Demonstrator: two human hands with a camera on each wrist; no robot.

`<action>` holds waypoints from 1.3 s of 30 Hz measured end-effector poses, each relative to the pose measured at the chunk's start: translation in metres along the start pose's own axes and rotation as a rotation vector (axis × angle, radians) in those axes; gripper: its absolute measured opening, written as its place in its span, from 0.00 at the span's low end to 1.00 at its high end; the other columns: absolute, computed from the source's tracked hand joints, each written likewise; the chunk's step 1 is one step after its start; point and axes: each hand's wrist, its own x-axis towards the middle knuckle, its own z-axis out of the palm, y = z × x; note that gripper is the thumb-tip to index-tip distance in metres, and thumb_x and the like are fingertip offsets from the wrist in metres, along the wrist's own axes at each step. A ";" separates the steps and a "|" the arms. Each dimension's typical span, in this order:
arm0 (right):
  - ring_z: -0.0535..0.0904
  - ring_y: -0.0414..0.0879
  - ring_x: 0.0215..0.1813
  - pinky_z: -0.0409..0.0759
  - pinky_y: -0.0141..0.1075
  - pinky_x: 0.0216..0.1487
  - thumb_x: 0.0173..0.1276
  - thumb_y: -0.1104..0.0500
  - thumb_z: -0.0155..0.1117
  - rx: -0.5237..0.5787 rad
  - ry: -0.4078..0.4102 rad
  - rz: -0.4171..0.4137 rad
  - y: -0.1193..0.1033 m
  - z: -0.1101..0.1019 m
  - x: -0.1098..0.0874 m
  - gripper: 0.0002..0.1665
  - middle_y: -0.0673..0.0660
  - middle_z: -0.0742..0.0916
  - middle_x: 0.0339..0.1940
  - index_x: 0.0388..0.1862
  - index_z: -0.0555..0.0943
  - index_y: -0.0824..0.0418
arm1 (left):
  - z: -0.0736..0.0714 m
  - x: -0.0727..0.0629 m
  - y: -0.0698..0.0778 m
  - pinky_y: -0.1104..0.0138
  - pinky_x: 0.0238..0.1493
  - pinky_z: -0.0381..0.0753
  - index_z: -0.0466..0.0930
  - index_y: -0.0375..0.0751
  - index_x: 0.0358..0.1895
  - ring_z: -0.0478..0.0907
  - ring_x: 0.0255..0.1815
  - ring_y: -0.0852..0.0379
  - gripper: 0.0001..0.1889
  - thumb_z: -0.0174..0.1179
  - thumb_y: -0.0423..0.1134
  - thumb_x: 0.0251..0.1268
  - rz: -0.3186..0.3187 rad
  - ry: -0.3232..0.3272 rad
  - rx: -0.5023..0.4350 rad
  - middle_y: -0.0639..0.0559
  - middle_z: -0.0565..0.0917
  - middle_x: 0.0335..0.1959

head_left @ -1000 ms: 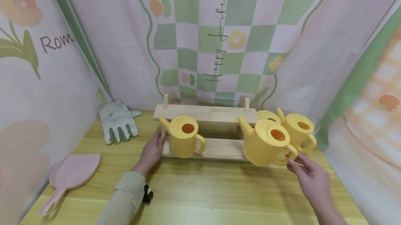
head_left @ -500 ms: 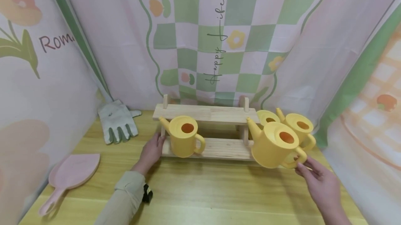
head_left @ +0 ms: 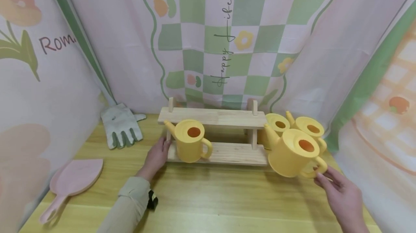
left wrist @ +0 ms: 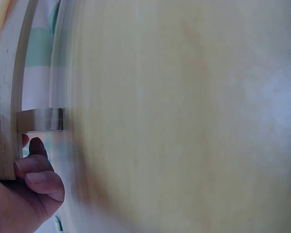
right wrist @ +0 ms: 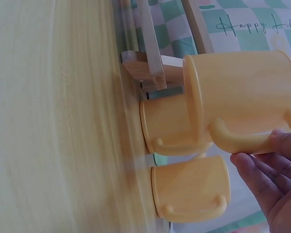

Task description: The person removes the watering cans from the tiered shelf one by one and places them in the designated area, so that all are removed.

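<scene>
My right hand [head_left: 342, 197] pinches the handle of a yellow watering can [head_left: 289, 157], which is held up off the table in front of two more cans. In the right wrist view, thumb and fingers close on the lower handle of that watering can [right wrist: 242, 92]. My left hand [head_left: 156, 158] grips the left end of the lower board of a two-tier wooden shelf [head_left: 224, 153]. The left wrist view shows curled fingers around the board's end [left wrist: 7, 97]. Another yellow watering can [head_left: 190, 146] stands upright on the lower board's left part, spout to the left.
Behind the held can, two yellow watering cans [head_left: 276, 123] [head_left: 307, 124] stand on the wooden table [head_left: 208, 204] at the shelf's right. To the left lie a grey-white glove [head_left: 121, 124] and a pink dustpan [head_left: 76, 179]. A printed curtain [head_left: 224, 38] hangs behind.
The right hand has carried its watering can to the right, from over the lower board's right end to beyond it. My left hand keeps its place on the shelf.
</scene>
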 end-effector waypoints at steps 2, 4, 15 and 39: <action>0.85 0.31 0.30 0.81 0.23 0.35 0.65 0.72 0.65 0.034 0.002 0.009 0.003 -0.002 -0.001 0.22 0.33 0.86 0.35 0.56 0.81 0.58 | 0.000 0.000 0.000 0.44 0.57 0.73 0.69 0.37 0.61 0.75 0.57 0.36 0.24 0.37 0.52 0.80 0.005 0.004 0.003 0.35 0.78 0.57; 0.85 0.32 0.30 0.81 0.24 0.34 0.64 0.73 0.65 0.084 -0.001 0.022 0.006 -0.004 -0.002 0.22 0.35 0.87 0.35 0.54 0.83 0.56 | 0.000 0.000 0.000 0.44 0.57 0.73 0.70 0.37 0.61 0.76 0.57 0.36 0.23 0.37 0.52 0.80 0.008 0.007 0.007 0.35 0.79 0.56; 0.85 0.31 0.31 0.80 0.21 0.35 0.66 0.69 0.65 0.001 -0.055 0.075 0.021 -0.010 -0.007 0.21 0.29 0.85 0.36 0.53 0.80 0.47 | 0.002 0.001 -0.003 0.43 0.56 0.73 0.69 0.37 0.62 0.76 0.56 0.34 0.23 0.38 0.52 0.80 0.017 0.016 0.028 0.33 0.79 0.56; 0.84 0.28 0.30 0.79 0.21 0.34 0.67 0.68 0.65 -0.109 -0.057 0.037 0.037 0.001 -0.008 0.25 0.25 0.81 0.36 0.61 0.72 0.73 | 0.002 0.000 -0.002 0.43 0.55 0.74 0.69 0.39 0.62 0.76 0.56 0.36 0.23 0.38 0.53 0.80 -0.013 0.013 0.005 0.35 0.79 0.56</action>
